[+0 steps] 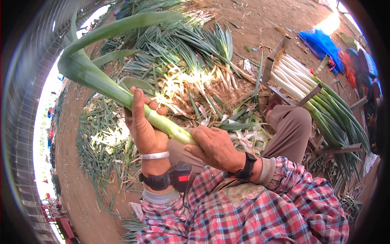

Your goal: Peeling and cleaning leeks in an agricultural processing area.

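Observation:
A thick leek (165, 126) lies slantwise across the middle of the view, its pale stalk toward me and its broad green leaves bending over at the upper left. My left hand (142, 122) is wrapped round the stalk below the leaves, palm up with the thumb along it. At the lower, pale end my right hand (215, 147) is closed, its fingers against the stalk's tip. The right fingertips are partly hidden, so whether they pinch a loose skin I cannot tell.
A large heap of leeks with roots (178, 53) lies ahead on the dirt floor. Cut leaves and peelings (105, 142) cover the ground at left. On the right, a metal rack (309, 96) holds several cleaned leeks (294, 77). Beyond it lies blue netting (323, 46).

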The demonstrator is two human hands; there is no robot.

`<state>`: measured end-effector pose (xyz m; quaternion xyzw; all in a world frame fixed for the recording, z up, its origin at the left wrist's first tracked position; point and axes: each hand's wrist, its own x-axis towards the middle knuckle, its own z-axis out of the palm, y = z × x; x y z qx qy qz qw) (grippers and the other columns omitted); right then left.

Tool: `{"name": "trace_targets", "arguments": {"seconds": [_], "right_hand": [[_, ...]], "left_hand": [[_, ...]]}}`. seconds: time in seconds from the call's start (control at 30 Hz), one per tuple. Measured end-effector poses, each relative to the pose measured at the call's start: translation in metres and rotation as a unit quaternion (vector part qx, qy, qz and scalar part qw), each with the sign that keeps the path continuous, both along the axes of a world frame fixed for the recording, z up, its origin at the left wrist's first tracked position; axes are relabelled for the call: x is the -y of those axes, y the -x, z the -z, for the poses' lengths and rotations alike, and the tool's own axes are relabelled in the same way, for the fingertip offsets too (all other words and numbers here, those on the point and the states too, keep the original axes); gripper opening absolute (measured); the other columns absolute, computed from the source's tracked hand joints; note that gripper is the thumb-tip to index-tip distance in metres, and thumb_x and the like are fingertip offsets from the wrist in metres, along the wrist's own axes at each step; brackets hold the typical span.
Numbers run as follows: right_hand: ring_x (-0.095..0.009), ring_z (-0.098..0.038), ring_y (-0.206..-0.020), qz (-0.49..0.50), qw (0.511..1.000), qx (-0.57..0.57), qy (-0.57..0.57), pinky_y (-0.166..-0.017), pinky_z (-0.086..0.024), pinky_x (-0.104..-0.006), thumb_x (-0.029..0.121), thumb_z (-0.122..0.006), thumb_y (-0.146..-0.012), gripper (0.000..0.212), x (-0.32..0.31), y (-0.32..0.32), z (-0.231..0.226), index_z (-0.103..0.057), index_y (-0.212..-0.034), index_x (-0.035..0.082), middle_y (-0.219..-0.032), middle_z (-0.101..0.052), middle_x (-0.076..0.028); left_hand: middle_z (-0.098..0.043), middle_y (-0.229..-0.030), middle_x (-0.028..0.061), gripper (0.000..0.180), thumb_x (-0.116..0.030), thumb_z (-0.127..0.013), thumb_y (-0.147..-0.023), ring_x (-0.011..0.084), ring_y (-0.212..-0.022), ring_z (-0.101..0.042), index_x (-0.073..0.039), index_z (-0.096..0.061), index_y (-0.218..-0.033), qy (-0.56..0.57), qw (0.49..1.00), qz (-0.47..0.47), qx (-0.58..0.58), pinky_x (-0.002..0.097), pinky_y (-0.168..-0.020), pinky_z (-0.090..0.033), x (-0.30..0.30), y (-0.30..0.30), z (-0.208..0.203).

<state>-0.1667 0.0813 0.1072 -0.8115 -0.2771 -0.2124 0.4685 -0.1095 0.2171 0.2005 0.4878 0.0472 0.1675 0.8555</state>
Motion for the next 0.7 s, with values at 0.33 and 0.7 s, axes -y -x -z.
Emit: {"name": "trace_targets", "arguments": {"seconds": [0.33, 0.7], "right_hand": [[-0.033, -0.056, -0.063, -0.019, 0.998, -0.037, -0.040, -0.056, -0.045, -0.0402, 0.022, -0.058, -0.091, 0.020, 0.008, 0.000, 0.005, -0.052, -0.084, 0.004, -0.070, -0.052, -0.012], [-0.017, -0.057, -0.066, -0.249, 0.622, -0.451, -0.590, -0.062, -0.048, -0.0339, 0.033, -0.039, -0.102, 0.030, 0.053, -0.010, 0.017, -0.048, -0.102, 0.004, -0.075, -0.059, -0.006]], "left_hand": [[-0.048, -0.081, 0.0023, 0.038, -0.023, -0.057, -0.091, 0.0100, -0.065, -0.045, -0.002, -0.048, -0.122, 0.066, 0.974, 0.203, 0.071, 0.0241, -0.054, -0.040, -0.001, 0.006, -0.001], [-0.046, -0.081, 0.0027, 0.035, -0.022, -0.058, -0.088, 0.0108, -0.065, -0.041, -0.001, -0.051, -0.114, 0.077, 0.980, 0.166, 0.081, 0.0246, -0.055, -0.037, -0.040, -0.035, 0.005]]}}
